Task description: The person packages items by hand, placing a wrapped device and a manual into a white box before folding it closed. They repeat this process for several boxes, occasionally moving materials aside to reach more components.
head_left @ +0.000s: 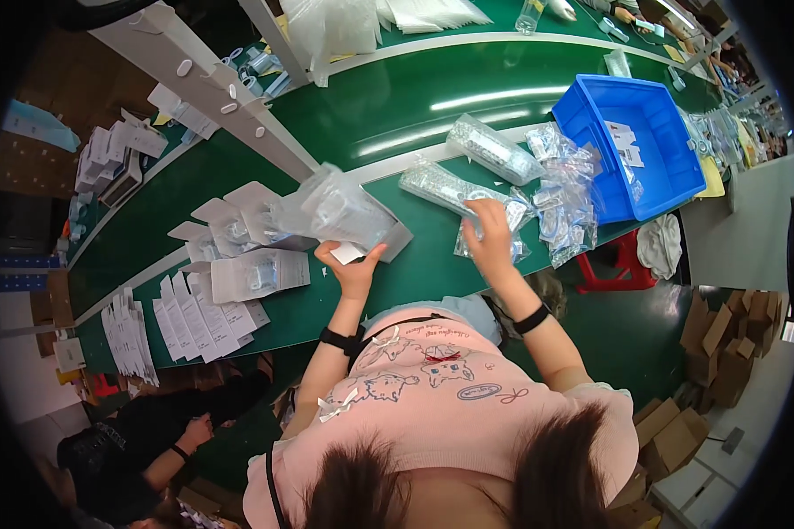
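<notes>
My left hand [353, 271] is closed around the lower end of a white carton [388, 240]. A clear bubble-wrapped packet [331, 201] sticks out of the carton's far end, slightly blurred. My right hand [492, 236] is over a bubble-wrap packet [437, 185] and a clear plastic bag [516, 247], its thumb and fingers apart. Whether the fingertips press on the packet I cannot tell. Another bubble-wrap packet [494, 150] lies just beyond. Several clear bags with pale cables [563, 203] are heaped to the right of my right hand.
Open filled cartons [260, 275] stand left on the green table [362, 326], beside flat folded cartons [205, 317]. A blue bin [622, 198] is at the right, above a red stool [616, 264]. A metal post [229, 93] rises at the left. Another person's hand [198, 430] shows lower left.
</notes>
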The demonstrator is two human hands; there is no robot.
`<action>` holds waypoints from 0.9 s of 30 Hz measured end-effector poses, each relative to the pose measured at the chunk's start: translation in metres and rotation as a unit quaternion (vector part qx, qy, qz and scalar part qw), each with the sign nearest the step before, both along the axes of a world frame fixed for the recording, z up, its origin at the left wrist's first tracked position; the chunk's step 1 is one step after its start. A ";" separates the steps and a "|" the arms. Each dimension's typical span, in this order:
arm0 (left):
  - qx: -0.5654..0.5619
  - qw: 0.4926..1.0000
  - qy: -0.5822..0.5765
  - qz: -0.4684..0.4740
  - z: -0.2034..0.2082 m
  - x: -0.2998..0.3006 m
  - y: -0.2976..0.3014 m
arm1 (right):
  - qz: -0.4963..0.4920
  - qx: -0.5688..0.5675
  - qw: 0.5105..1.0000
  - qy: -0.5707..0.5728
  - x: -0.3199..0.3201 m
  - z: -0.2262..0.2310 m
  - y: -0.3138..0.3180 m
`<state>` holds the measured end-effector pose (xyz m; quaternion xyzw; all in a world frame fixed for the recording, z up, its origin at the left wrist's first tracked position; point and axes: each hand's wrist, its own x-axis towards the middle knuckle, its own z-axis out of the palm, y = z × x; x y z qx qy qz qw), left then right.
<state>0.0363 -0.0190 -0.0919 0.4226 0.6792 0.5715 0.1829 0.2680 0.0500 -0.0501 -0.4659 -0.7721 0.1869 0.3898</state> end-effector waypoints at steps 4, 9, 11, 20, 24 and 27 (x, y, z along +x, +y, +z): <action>-0.132 0.982 -0.045 -0.127 -0.011 -0.013 0.012 | -0.158 -0.044 0.959 -0.230 0.043 -0.050 -0.028; 0.035 0.984 0.121 -0.123 -0.006 -0.013 0.010 | -0.154 -0.100 0.937 -0.298 0.053 -0.071 -0.035; 0.079 0.974 0.161 -0.138 0.012 -0.013 0.021 | -0.137 -0.079 0.945 -0.286 0.055 -0.063 -0.032; 0.031 0.965 0.179 -0.190 0.069 -0.018 0.032 | -0.082 -0.106 0.982 0.132 0.009 0.009 -0.016; -0.019 0.993 0.041 -0.104 0.068 -0.024 0.042 | 0.151 0.014 0.980 0.131 -0.034 0.072 0.006; -0.020 0.996 0.005 -0.088 0.064 -0.028 0.044 | 0.254 0.021 0.967 0.001 -0.062 0.084 0.016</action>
